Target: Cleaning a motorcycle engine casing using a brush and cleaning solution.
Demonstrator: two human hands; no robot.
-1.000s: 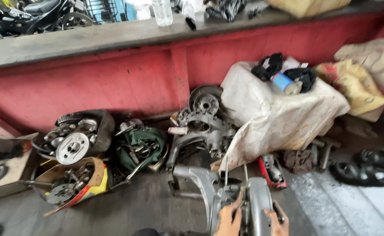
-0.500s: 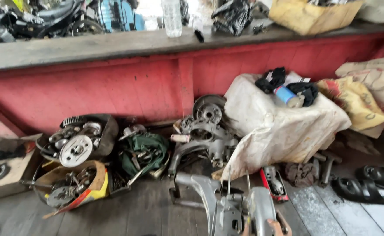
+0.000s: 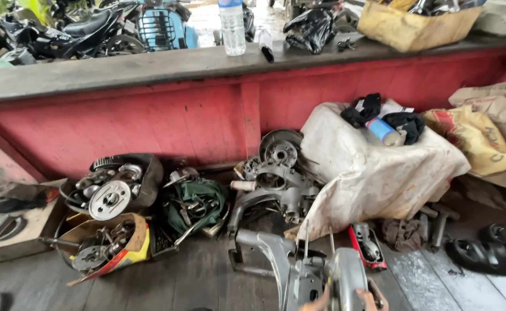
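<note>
water bottle [image 3: 231,26] on ledge | white sack [image 3: 374,167] with black rags | black sandals [image 3: 498,250] | green cloth [image 3: 198,201] of parts

Engine casing [image 3: 322,276]: bare cast metal, dull grey, at six o'clock. Sack [image 3: 374,173]: woven cloth, grimy white, matt. Floor [image 3: 166,282]: rough weathered wood planks. Bottle [image 3: 231,26]: clear glossy plastic, twelve o'clock. Wall [image 3: 149,124]: scuffed red paint.

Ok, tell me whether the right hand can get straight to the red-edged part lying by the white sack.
Probably yes. The right hand rests on the grey engine casing, and the red-edged part lies on the floor boards just beyond it, uncovered, with nothing between; only the white sack hangs close behind.
</note>
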